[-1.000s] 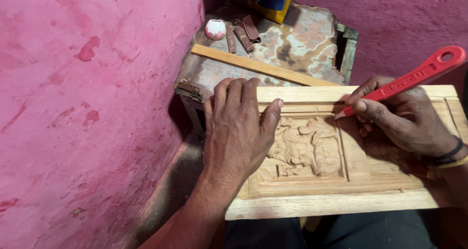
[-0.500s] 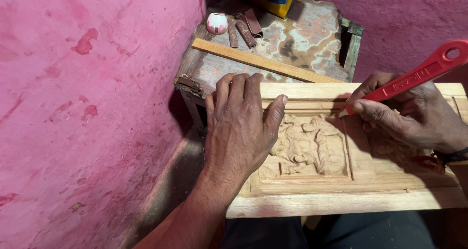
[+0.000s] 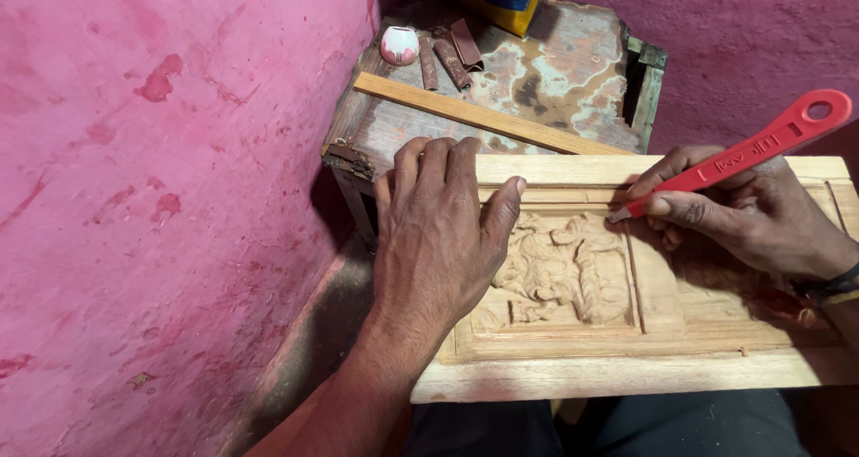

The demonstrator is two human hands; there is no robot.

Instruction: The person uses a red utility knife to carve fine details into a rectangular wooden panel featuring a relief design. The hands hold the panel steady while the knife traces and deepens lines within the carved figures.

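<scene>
Head view: the right hand [image 3: 761, 215] has its fingers clamped on a red-handled tool [image 3: 734, 157] whose tip, if it slips across the carved wooden panel [image 3: 626, 332], could nick the flat, spread left hand [image 3: 438, 233] pressing it close by.

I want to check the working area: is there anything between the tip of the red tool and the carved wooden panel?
Nothing visible. The right hand holds the red-handled tool with its tip at the carved wooden panel, by the upper right of the relief. The left hand lies flat on the panel's left part, apart from the tip.
</scene>
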